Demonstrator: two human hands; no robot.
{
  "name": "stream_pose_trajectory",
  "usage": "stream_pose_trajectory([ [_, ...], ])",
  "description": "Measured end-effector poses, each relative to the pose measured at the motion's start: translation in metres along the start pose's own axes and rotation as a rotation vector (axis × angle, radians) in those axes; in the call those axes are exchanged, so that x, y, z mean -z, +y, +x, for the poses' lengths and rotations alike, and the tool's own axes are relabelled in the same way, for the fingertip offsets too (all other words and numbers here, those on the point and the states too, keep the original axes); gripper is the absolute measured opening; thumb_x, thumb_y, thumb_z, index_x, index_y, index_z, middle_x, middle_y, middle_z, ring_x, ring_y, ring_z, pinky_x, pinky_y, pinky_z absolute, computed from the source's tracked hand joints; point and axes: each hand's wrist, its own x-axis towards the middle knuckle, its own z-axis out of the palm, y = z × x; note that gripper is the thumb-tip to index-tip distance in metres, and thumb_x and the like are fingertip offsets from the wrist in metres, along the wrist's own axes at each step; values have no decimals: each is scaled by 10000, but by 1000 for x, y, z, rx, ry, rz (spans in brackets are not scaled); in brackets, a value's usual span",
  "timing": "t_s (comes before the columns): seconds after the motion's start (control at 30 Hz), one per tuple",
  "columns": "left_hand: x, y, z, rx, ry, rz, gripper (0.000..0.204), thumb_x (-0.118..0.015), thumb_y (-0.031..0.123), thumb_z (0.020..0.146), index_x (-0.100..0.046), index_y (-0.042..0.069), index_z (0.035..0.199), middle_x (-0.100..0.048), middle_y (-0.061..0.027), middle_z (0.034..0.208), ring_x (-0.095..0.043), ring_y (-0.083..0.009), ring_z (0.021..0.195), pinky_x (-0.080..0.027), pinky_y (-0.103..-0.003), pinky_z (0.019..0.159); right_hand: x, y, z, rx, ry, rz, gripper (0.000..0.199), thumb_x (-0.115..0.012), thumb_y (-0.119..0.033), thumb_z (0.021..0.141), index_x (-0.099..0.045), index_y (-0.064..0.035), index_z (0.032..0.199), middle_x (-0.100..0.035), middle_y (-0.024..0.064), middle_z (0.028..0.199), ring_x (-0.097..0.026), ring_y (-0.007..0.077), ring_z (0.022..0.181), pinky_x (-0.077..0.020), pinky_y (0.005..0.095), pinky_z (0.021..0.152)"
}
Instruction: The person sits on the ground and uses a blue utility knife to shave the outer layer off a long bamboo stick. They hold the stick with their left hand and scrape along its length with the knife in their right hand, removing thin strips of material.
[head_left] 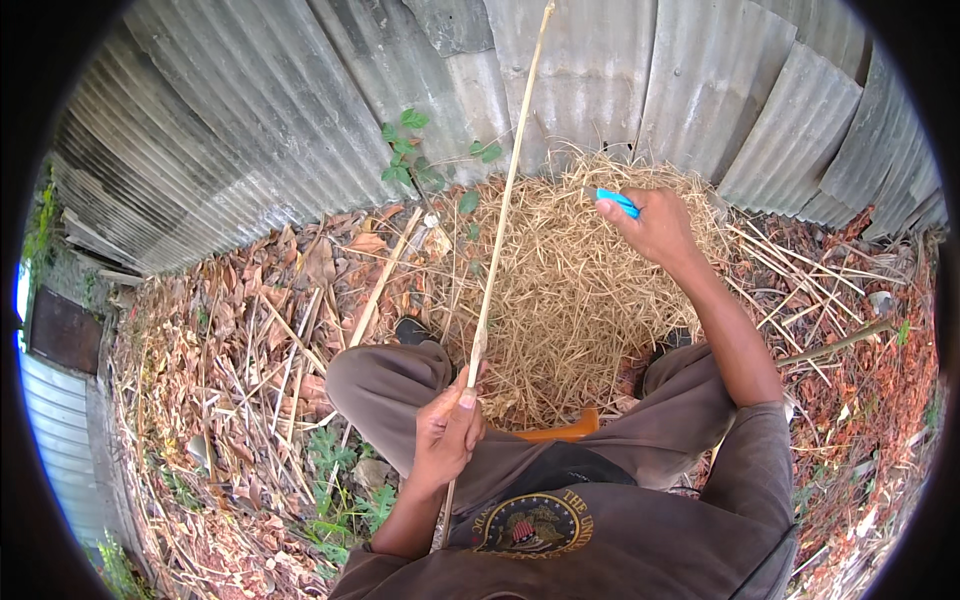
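Observation:
A long, pale, thin stick (505,195) rises at a slight tilt in front of me, with a knobbly joint low on its length. My left hand (449,425) is closed round it just below that joint, thumb along the stick; its lower end runs down beside my forearm. Off to the right, my right hand (655,222) grips a blue-handled knife (617,202), apart from the stick. The knife's dark tip points left. Beneath both hands lies a broad heap of straw-coloured shavings (570,300) between my feet.
A corrugated metal fence (570,80) stands close ahead. Dry brown leaves (230,310) and split sticks (385,280) cover the ground at left. More cut sticks (790,265) lie at right. An orange seat edge (560,428) shows between my legs. Green plants (402,150) grow by the fence.

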Motion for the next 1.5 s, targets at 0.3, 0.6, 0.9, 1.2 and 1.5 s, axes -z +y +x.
stream_pose_trajectory([
  [0.3, -23, 0, 8, 57, -44, -129, 396, -409, 147, 1021, -408, -21, 1380, -355, 51, 560, -312, -31, 486, -290, -200, 476, -31, -65, -33, 486, 51, -44, 690, -563, -780, 706, -584, -117, 516, -497, 32, 411, -528, 204, 362, -407, 342, 379],
  [0.6, -20, 2, 2, 67, 20, 61, 415, -405, 197, 1023, -411, -22, 1376, -334, 52, 535, -280, -33, 448, -274, -204, 460, -46, -77, -35, 469, 17, 4, 729, -490, -829, 707, -581, -135, 505, -496, 47, 404, -522, 227, 355, -386, 346, 362],
  [0.9, -23, -1, -6, 72, -3, 189, 408, -428, 146, 1013, -410, -16, 1388, -367, 85, 671, -313, 2, 581, -268, -169, 516, -41, -49, -9, 471, 158, -85, 755, -468, -841, 709, -572, -125, 495, -460, 27, 389, -483, 192, 339, -369, 349, 359],
  [1.2, -26, -3, -46, 181, -17, 306, 395, -478, 101, 988, -437, -62, 1345, -454, 43, 772, -399, -30, 672, -365, -181, 587, -19, 0, 18, 52, 152, -191, 744, -450, -792, 767, -603, -90, 573, -493, 97, 432, -548, 297, 436, -416, 429, 438],
  [1.5, -14, 6, -101, 169, -131, 526, 379, -480, 82, 974, -475, -3, 1344, -405, 46, 566, -345, -23, 538, -299, -207, 494, -3, 56, 37, -186, 179, -248, 760, -420, -776, 788, -683, -72, 679, -614, 137, 583, -641, 318, 619, -480, 455, 585],
])
